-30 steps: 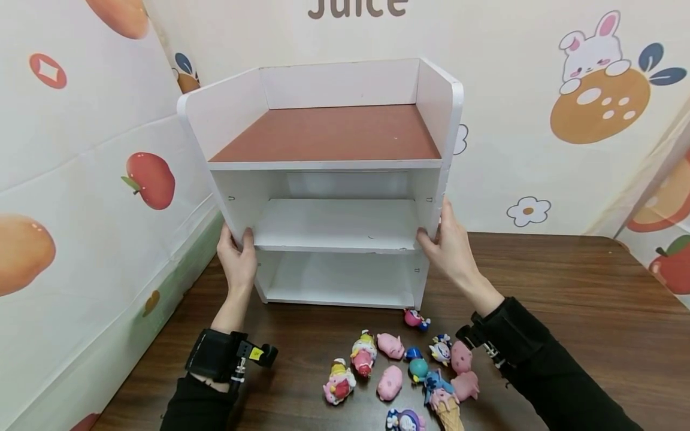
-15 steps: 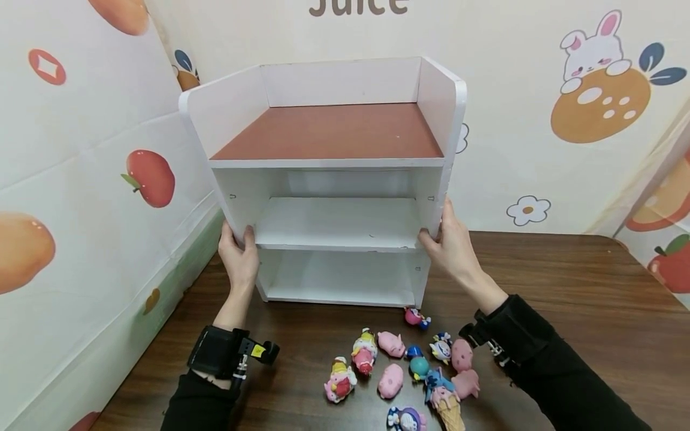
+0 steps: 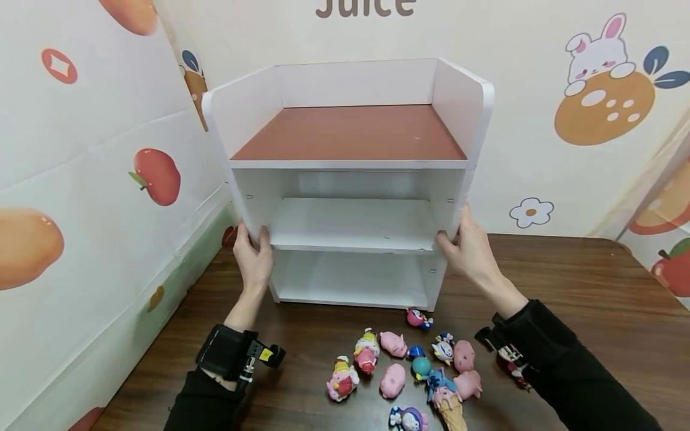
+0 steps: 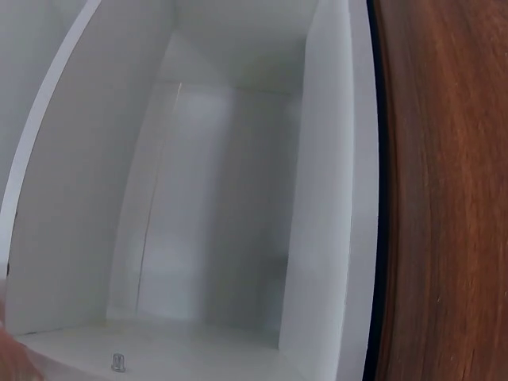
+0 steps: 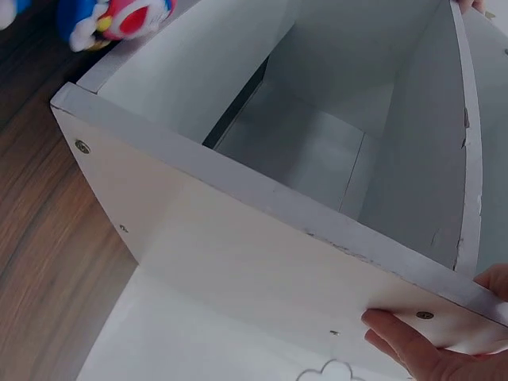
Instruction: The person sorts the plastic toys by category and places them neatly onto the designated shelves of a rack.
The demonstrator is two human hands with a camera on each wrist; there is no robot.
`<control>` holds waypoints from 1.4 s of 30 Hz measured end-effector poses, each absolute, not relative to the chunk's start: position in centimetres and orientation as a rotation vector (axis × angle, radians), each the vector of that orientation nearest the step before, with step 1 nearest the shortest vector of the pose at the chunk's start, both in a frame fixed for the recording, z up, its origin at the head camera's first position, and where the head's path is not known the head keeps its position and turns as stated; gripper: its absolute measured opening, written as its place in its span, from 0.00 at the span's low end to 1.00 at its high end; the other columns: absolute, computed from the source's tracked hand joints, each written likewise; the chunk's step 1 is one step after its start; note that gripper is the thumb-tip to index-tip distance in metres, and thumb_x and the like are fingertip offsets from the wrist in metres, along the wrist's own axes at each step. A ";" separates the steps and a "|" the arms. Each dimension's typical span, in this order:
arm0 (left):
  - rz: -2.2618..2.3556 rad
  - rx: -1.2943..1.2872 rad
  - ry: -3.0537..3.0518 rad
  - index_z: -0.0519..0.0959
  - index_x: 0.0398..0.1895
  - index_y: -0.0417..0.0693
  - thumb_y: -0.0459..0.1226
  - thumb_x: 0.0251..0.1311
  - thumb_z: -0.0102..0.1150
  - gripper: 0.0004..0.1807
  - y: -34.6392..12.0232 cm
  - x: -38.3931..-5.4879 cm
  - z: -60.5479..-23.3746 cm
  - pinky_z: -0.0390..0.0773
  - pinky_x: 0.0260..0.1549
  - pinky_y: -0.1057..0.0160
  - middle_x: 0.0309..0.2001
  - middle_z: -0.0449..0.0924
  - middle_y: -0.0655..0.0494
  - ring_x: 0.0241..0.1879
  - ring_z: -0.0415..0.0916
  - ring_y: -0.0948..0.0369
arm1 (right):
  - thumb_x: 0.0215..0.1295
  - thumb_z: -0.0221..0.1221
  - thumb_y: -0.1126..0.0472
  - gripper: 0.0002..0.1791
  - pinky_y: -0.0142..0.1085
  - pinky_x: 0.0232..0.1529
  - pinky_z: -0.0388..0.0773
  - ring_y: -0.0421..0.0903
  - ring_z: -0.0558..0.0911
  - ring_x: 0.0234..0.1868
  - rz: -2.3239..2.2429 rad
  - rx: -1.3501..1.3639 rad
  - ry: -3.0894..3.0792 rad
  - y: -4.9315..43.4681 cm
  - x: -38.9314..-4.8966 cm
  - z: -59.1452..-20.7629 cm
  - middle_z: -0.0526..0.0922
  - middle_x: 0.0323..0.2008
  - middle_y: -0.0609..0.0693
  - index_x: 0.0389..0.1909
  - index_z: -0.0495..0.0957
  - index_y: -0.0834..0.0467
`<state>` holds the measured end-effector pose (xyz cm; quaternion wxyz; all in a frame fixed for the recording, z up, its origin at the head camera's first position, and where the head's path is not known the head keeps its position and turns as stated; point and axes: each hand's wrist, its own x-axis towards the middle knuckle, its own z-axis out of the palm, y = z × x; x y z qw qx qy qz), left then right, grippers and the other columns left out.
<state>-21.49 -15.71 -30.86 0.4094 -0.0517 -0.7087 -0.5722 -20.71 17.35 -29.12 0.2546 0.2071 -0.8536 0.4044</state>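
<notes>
A small white shelf unit (image 3: 347, 164) with a reddish-brown top board and two compartments stands upright at the back of the table. My left hand (image 3: 255, 261) grips its left side panel, thumb at the front edge. On the opposite panel, my right hand (image 3: 473, 254) holds on at about the same height. The right wrist view shows my right fingers (image 5: 397, 333) flat along the outer face of the side panel (image 5: 230, 230), near a screw. In the left wrist view the bottom compartment (image 4: 214, 214) is bare, and only a blurred bit of hand shows.
Several small toy figures lie in front of the shelf, among them a pink pig (image 3: 393, 382), an ice-cream-cone figure (image 3: 450, 410) and a pink-and-blue figure (image 3: 418, 318) close to its front right corner. A printed backdrop (image 3: 533, 149) rises behind and at the left.
The shelf unit has shifted a little to the right, with both hands still gripping its sides. A reddish toy beside my right wrist has come into sight. The other toys keep their places.
</notes>
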 end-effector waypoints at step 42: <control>-1.563 -0.685 -1.930 0.52 0.63 0.28 0.20 0.56 0.43 0.29 -7.6 -20.8 -30.8 0.67 0.44 0.43 0.55 0.62 0.29 0.50 0.65 0.38 | 0.51 0.52 0.74 0.25 0.15 0.23 0.63 0.19 0.63 0.34 0.869 0.455 -2.376 29.4 -18.3 -29.1 0.70 0.40 0.70 0.52 0.60 0.70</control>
